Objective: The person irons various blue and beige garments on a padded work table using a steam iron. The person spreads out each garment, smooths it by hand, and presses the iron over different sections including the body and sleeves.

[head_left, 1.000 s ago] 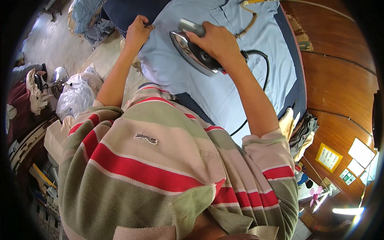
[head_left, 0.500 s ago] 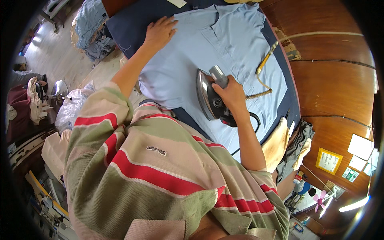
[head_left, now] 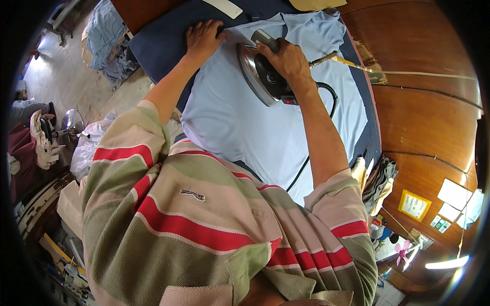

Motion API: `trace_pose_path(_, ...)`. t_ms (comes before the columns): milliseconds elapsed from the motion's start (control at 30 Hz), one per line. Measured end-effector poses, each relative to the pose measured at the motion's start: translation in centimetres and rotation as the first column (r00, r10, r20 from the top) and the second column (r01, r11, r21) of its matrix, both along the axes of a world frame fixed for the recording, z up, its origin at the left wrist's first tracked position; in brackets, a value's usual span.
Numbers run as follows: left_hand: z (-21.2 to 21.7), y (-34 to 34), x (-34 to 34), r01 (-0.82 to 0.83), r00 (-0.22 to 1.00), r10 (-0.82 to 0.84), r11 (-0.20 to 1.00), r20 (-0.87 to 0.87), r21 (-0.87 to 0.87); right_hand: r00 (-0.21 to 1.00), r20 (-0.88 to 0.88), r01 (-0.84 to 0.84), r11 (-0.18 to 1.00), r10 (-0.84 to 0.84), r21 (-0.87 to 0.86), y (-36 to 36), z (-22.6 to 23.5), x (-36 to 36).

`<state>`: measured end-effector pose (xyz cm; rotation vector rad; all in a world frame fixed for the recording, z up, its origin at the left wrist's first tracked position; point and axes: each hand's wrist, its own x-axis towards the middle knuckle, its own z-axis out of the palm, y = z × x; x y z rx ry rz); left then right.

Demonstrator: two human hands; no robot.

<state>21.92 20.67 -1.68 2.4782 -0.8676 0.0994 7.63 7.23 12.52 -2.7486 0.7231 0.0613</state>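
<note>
My right hand (head_left: 288, 58) is gripping the grey handle (head_left: 265, 40) of an electric iron (head_left: 265, 76), fingers wrapped around it, apparently for firm control over its angle. The iron is sitting over the upper part of a light-blue garment (head_left: 270, 132); I cannot tell whether its soleplate is touching. The garment is lying spread across a navy-covered ironing table (head_left: 163, 43), seemingly so the fabric has flat backing. My left hand (head_left: 205, 38) is resting palm down, open and loosely spread, at the garment's upper left edge, probably steadying it. The black power cord (head_left: 334, 99) is looping right of my wrist, likely leaving the iron's front unobstructed.
</note>
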Motion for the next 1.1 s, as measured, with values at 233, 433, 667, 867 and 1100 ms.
trace_pose_path(233,-1.5,-0.8,2.0,0.035,0.995,-0.032,0.999,0.095,-0.033,0.996,-0.018,-0.091,0.996,0.091,-0.019,0.3,-0.3,2.3)
trace_pose_path(433,-1.3,-0.7,2.7,0.091,0.996,-0.091,0.985,0.001,-0.148,0.996,0.001,-0.093,0.995,0.093,-0.027,0.0,-0.6,2.3)
trace_pose_path(667,-0.1,1.7,1.8,-0.02,1.0,0.02,0.984,0.003,-0.174,0.993,0.042,-0.106,0.994,0.106,-0.012,0.5,-0.8,4.2)
trace_pose_path(867,1.1,7.8,-7.9,-0.132,0.985,0.136,0.99,-0.109,0.046,0.985,0.051,-0.164,0.986,0.166,-0.041,0.4,-1.0,5.2)
trace_pose_path(1100,1.1,8.5,-7.9,-0.158,0.971,0.163,0.987,-0.177,0.04,0.974,0.029,-0.225,0.974,0.226,-0.037,0.9,-0.9,5.8)
